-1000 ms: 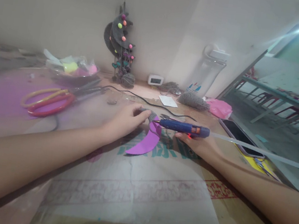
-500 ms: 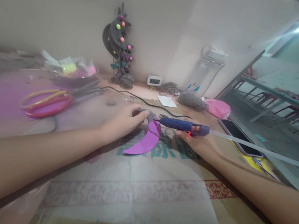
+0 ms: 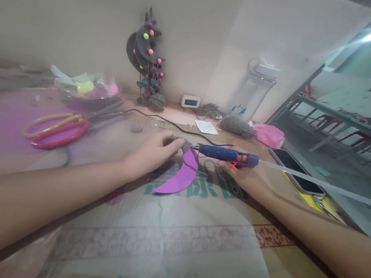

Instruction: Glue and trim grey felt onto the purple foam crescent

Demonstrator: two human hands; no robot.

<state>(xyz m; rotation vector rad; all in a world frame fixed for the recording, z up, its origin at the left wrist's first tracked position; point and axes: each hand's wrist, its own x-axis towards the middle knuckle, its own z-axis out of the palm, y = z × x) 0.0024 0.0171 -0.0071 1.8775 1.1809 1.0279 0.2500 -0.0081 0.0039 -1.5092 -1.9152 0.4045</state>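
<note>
A purple crescent-shaped cutout is pinched at its upper end by my left hand. Grey yarn is wrapped round that end, and a loose strand of it trails across the purple face to the right. My right hand grips a blue glue gun, with a red light glowing near its handle. The gun's nozzle is at the wrapped yarn; whether it touches cannot be made out. A long translucent glue stick sticks out of the gun's back.
Red-and-yellow-handled scissors lie at left, near a plastic bag of colored balls. A decorated grey crescent hanging, small clock, yarn bundle and clear bottle stand behind. A phone lies right. A black cord crosses the table.
The glue gun's tip has shifted very slightly against the yarn-wrapped end. The loose strand now reaches further right. Both hands keep their grips, and the view has tilted a little.
</note>
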